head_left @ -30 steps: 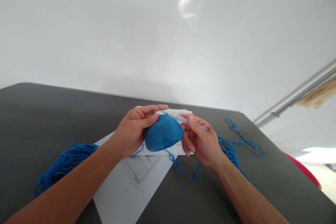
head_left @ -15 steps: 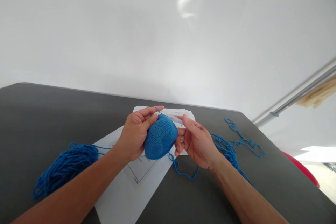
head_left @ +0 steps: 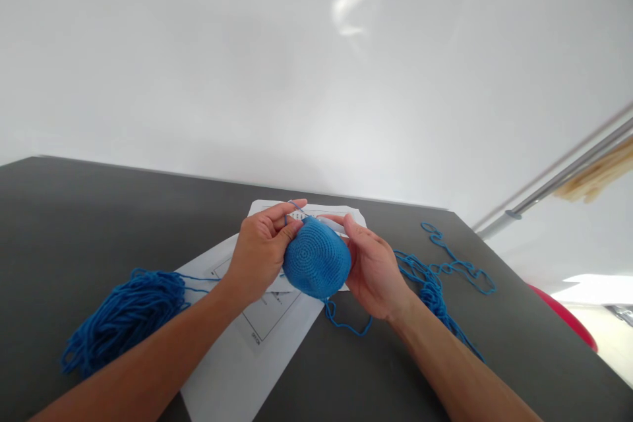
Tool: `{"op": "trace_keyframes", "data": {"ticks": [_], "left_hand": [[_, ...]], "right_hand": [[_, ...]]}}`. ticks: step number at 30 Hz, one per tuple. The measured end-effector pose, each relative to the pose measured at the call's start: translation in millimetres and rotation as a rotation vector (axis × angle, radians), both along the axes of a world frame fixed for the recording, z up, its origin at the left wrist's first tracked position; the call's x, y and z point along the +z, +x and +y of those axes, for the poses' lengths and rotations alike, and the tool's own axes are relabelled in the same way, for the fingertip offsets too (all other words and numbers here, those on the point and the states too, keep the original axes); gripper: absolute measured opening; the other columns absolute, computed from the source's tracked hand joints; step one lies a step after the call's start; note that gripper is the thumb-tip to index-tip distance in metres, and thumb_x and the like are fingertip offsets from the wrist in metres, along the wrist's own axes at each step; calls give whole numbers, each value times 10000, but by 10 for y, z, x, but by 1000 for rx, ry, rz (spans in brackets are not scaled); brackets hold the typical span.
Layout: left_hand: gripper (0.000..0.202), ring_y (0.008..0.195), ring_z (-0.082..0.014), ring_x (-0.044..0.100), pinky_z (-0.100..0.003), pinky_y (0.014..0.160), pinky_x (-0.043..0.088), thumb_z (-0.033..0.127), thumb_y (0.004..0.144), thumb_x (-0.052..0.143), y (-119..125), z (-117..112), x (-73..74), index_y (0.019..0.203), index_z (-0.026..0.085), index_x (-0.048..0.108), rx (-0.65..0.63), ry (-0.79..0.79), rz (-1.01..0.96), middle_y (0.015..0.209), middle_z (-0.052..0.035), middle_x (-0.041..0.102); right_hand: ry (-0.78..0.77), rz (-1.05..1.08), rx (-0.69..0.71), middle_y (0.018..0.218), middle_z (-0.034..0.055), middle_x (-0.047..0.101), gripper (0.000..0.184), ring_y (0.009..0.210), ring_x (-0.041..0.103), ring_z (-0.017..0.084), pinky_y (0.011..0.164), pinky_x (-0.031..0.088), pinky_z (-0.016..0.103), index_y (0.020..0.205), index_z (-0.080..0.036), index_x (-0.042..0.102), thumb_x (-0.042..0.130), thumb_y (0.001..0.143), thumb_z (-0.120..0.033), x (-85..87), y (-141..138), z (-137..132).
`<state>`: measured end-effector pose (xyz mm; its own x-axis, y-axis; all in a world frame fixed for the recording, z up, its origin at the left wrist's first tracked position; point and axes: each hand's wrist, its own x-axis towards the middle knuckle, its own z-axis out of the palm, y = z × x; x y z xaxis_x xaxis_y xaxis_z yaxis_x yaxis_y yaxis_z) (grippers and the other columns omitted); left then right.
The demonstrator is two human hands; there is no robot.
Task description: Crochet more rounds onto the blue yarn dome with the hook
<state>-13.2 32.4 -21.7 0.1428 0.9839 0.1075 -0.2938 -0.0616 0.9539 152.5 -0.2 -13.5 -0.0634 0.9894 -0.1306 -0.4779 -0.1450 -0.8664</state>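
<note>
A round, cupped piece of blue crochet (head_left: 316, 258) hangs between my two hands over the papers. My left hand (head_left: 262, 247) pinches its upper left edge between thumb and fingers. A strand of blue working yarn (head_left: 297, 206) runs over the raised left index finger down to the work's top edge. In my right hand (head_left: 373, 264) is a crochet hook (head_left: 332, 224) with a pale handle, held along the top of the piece. The hook's tip is too small to make out. Behind the work, some of the right fingers are hidden.
Left on the dark table (head_left: 123, 204) lies a blue yarn skein (head_left: 126, 316). Loose, tangled blue yarn (head_left: 430, 283) spreads at the right. Printed sheets (head_left: 237, 369) lie under my hands. A white wall (head_left: 222, 79) rises behind, and a metal pole (head_left: 558, 184) slants at the right.
The crochet piece has shifted slightly right and turned, showing its spiral face more fully and covering more of my right fingers. Both hands keep their grip.
</note>
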Motion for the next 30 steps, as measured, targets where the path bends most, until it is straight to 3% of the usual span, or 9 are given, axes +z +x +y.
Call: {"op": "trace_keyframes", "data": {"ticks": [4,10,16,23,30], "left_hand": [[577,646,-145,608,-262,619,462,326,811,793,78,-32,-82,1331,102,684,55,31,55,718,-24,763],[773,630,-138,604,-281,654,492,366,739,874,138,-79,-69,1409,94,603,-4,-56,-118,759,-34,779],[929,623,-140,636,-256,629,500,366,645,939,129,-90,19,1441,74,559,-41,-141,-194,713,-29,769],[846,638,-146,628,-257,628,492,333,682,907,153,-124,-4,1421,72,588,69,-74,-92,677,12,728],[816,636,-145,622,-253,619,477,292,729,862,199,-213,4,1461,98,558,19,-38,-79,688,15,730]], "right_hand": [[25,3,-170,877,56,801,458,755,688,182,680,552,278,926,-174,802,875,676,-550,-61,-101,16],[52,24,-312,790,40,778,389,710,674,188,682,548,303,818,-181,786,836,720,-555,-143,-227,19],[61,68,-296,782,20,768,412,696,665,165,710,556,307,840,-187,770,884,676,-548,-114,-230,15],[-25,-28,-200,850,41,790,526,743,684,174,709,556,296,973,-183,789,902,635,-570,-72,-56,87],[-49,57,-257,717,14,744,491,637,663,174,624,544,304,910,-180,760,919,617,-541,-102,-67,110]]}}
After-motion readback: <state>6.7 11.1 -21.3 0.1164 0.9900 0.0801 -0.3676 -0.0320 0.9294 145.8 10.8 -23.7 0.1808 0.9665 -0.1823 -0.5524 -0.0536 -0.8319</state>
